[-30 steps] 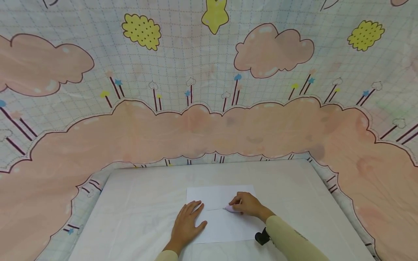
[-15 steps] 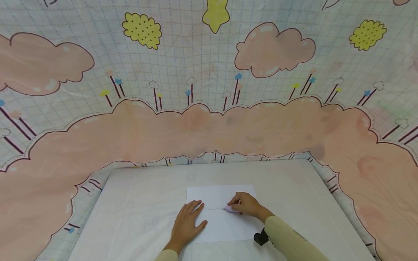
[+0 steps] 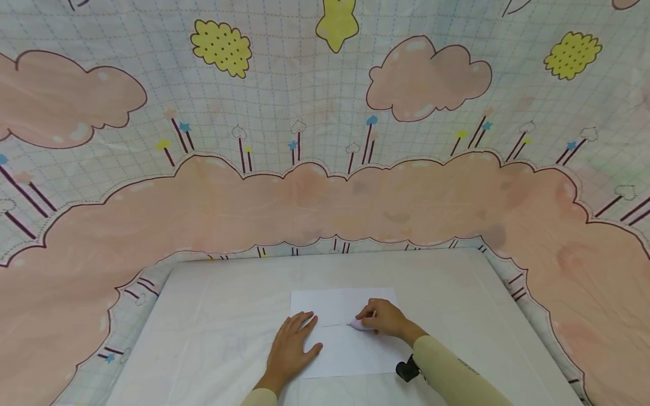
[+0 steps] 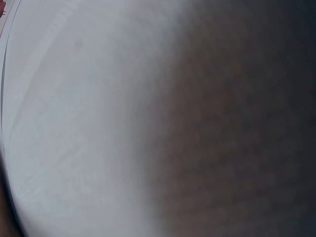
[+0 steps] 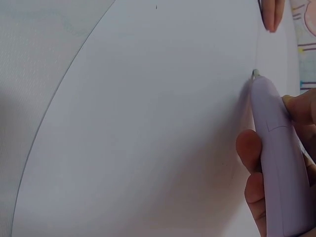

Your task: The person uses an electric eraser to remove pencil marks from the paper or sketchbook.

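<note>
Lilac pen-like tool (image 5: 284, 173) sits over the white paper (image 3: 350, 358), a little toward 2 o'clock from the sheet's centre. The right hand (image 3: 388, 317) grips it, fingers and thumb curled round its body, and is clearly the nearer hand. Seen from the head view, the tool lies at about 9 o'clock from that hand; its long axis runs roughly from 3 to 9, with the tip (image 5: 255, 74) toward 9. A thin line (image 3: 334, 326) runs from the tip in nearly the same direction, toward the left hand (image 3: 288, 352). That hand holds nothing, its fingers extended across the paper's edge; the tool lies between 2 and 3 o'clock from it. The tip seems to meet the paper, though contact is hard to confirm.
</note>
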